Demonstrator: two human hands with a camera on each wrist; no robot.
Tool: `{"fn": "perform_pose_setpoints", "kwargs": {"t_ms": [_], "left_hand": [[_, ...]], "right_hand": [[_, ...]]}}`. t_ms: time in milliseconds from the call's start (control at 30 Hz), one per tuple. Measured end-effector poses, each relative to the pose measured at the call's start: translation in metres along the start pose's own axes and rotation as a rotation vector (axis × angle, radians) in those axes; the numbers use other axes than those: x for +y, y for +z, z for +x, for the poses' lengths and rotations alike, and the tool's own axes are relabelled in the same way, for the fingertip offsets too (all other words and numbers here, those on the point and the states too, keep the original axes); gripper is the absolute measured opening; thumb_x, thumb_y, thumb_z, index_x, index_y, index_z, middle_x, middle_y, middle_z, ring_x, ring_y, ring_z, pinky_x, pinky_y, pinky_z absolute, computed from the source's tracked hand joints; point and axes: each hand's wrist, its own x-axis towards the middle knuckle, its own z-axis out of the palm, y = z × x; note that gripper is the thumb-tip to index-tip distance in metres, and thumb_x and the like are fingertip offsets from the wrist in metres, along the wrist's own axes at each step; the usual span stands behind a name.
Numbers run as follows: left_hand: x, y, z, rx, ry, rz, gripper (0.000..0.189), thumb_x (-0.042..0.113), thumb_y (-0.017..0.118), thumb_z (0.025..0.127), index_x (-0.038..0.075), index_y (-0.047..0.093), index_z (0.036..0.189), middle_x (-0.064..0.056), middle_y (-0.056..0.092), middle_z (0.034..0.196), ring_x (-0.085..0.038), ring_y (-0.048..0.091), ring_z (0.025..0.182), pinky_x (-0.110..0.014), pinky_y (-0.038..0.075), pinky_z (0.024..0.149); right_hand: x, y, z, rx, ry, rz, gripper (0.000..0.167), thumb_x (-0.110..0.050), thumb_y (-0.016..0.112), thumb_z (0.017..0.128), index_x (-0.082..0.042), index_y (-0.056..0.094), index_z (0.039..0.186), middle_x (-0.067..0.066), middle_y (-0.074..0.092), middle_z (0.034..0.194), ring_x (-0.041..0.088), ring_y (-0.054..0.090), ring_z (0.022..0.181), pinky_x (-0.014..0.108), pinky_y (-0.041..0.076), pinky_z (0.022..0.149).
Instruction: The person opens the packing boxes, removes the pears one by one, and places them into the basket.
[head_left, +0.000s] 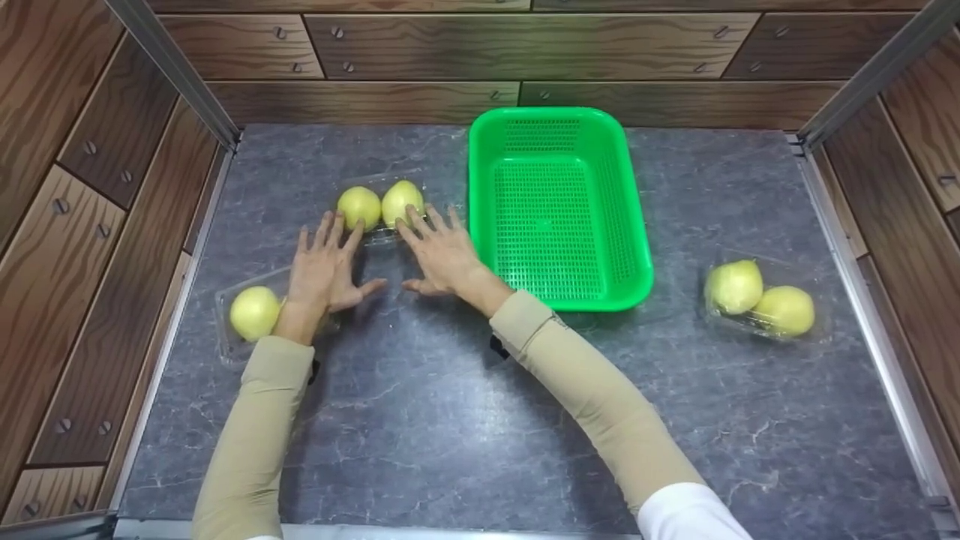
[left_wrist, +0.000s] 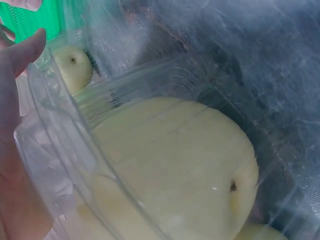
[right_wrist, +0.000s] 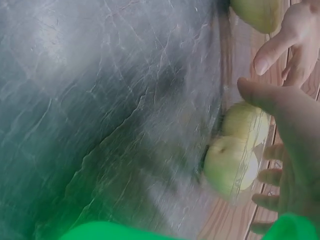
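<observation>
Two round yellow-green fruits point(head_left: 403, 201), apple- or pear-like, lie side by side in a clear plastic box point(head_left: 386, 238) on the back left of the table. My left hand point(head_left: 322, 270) reaches to the box's left end with spread fingers. At its front right, my right hand point(head_left: 446, 255) has straight, spread fingers overlapping the right fruit's edge. Whether either hand touches the box I cannot tell. Below my left wrist lies another clear box with a yellow-green fruit point(head_left: 255, 313), partly hidden by the wrist; it looms large in the left wrist view.
A green plastic basket point(head_left: 636, 247) with a perforated floor stands right of my right hand. Farther right, a third clear box point(head_left: 814, 341) holds two similar fruits point(head_left: 735, 286). Wood-patterned walls point(head_left: 525, 45) enclose the dark marbled table point(head_left: 450, 435) on the back and sides.
</observation>
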Motion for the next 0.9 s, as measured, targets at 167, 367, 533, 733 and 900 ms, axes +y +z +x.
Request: {"fn": "perform_pose_setpoints", "kwargs": {"t_ms": [167, 367, 533, 733, 900], "left_hand": [[0.001, 0.002, -0.004, 0.001, 0.0, -0.004, 0.112, 0.079, 0.059, 0.087, 0.019, 0.015, 0.171, -0.022, 0.017, 0.176, -0.04, 0.014, 0.165, -0.066, 0.016, 0.133], [0.005, 0.001, -0.009, -0.004, 0.001, -0.012, 0.11, 0.077, 0.061, 0.087, 0.021, 0.017, 0.17, -0.022, 0.018, 0.176, -0.039, 0.014, 0.166, -0.067, 0.017, 0.132], [0.008, 0.0, -0.013, -0.01, 0.0, -0.004, 0.108, 0.077, 0.061, 0.087, 0.023, 0.017, 0.17, -0.021, 0.018, 0.176, -0.039, 0.014, 0.166, -0.067, 0.017, 0.133], [0.011, 0.005, -0.021, 0.02, 0.009, -0.001, 0.107, 0.076, 0.062, 0.087, 0.023, 0.02, 0.17, -0.021, 0.02, 0.176, -0.04, 0.016, 0.165, -0.066, 0.018, 0.133], [0.013, 0.009, -0.029, 0.059, 0.021, -0.008, 0.105, 0.075, 0.062, 0.088, 0.022, 0.023, 0.169, -0.021, 0.02, 0.176, -0.041, 0.019, 0.164, -0.066, 0.021, 0.132]], "right_hand": [[0.003, 0.003, -0.003, 0.007, -0.027, 0.014, 0.108, -0.079, 0.051, 0.094, -0.019, 0.005, 0.171, 0.009, 0.005, 0.18, 0.036, 0.015, 0.166, 0.059, 0.012, 0.135], [0.006, 0.003, -0.008, 0.03, -0.031, 0.016, 0.104, -0.077, 0.051, 0.095, -0.019, 0.011, 0.171, 0.009, 0.011, 0.179, 0.035, 0.018, 0.165, 0.058, 0.022, 0.134], [0.007, 0.003, -0.011, 0.029, -0.038, 0.034, 0.101, -0.075, 0.051, 0.097, -0.018, 0.012, 0.171, 0.01, 0.012, 0.179, 0.036, 0.017, 0.165, 0.058, 0.022, 0.135], [0.005, 0.006, -0.017, 0.034, -0.052, 0.036, 0.099, -0.072, 0.053, 0.097, -0.017, 0.014, 0.17, 0.012, 0.015, 0.179, 0.037, 0.019, 0.165, 0.059, 0.018, 0.135], [0.004, 0.009, -0.023, 0.07, -0.068, 0.01, 0.095, -0.067, 0.058, 0.098, -0.017, 0.02, 0.169, 0.012, 0.022, 0.177, 0.037, 0.025, 0.163, 0.058, 0.021, 0.135]]}}
